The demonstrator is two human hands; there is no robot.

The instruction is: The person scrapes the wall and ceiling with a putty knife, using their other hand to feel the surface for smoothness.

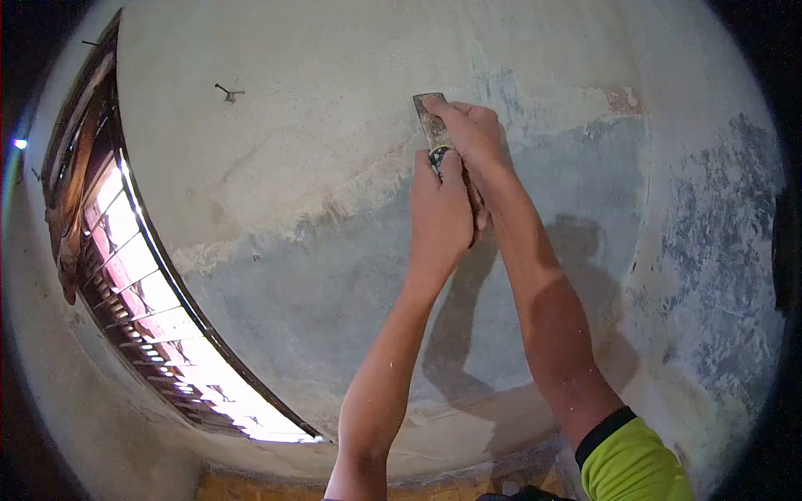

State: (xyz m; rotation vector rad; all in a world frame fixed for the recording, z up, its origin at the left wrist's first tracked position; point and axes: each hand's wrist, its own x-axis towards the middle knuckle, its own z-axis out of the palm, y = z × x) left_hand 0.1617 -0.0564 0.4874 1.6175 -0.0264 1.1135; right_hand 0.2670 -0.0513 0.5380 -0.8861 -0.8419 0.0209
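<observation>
A scraper (433, 127) with a worn, stained metal blade is held up against the wall (334, 108), its blade pointing upward. My left hand (441, 200) wraps around its dark handle, thumb toward the base of the blade, and most of the handle is hidden in that grip. Higher up, my right hand (478, 138) grips the blade, with a digit pressed on its face near the top edge. The wall behind has pale plaster above and a blue-grey patch (351, 275) below, meeting in a ragged, flaking line near my hands.
To the left, a barred window (142, 275) lets in bright light, with a wooden piece (75, 200) along its frame. A nail (225, 93) sticks out of the upper wall. Mottled blue paint (718, 250) covers the wall at right. Yellowish flooring (251, 486) shows at the bottom.
</observation>
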